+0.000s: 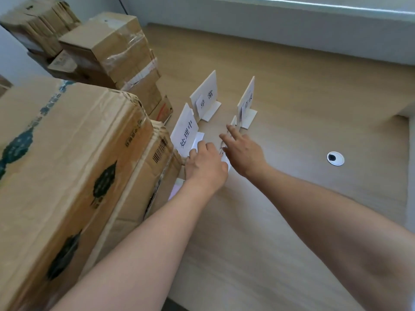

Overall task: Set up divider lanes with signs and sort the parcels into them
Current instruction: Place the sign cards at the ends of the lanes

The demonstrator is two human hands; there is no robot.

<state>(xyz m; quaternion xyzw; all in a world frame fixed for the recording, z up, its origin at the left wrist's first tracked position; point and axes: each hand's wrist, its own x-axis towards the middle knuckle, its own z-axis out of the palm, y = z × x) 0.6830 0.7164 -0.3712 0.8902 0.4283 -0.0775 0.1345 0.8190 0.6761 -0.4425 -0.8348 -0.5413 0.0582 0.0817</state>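
Three white divider signs stand on the wooden table (280, 198): one labelled 处理中 (185, 131), one labelled 异常 (205, 95) and one labelled 完成 (247, 99). A fourth white divider (233, 122) stands edge-on between my hands, mostly hidden. My left hand (205, 164) rests with bent fingers on the white base of the 处理中 sign. My right hand (243, 151) has its fingers stretched out, touching the fourth divider. Cardboard parcels are stacked at the left: a big printed box (67, 176) and a barcoded box (155, 167) beside it.
More taped cardboard boxes (112, 52) are piled at the back left, next to bundles of flat cardboard (40, 21). A round cable hole (335, 158) sits in the table at the right. A white sheet (177, 187) lies under my left wrist. A pale wall ledge (292, 23) runs behind.
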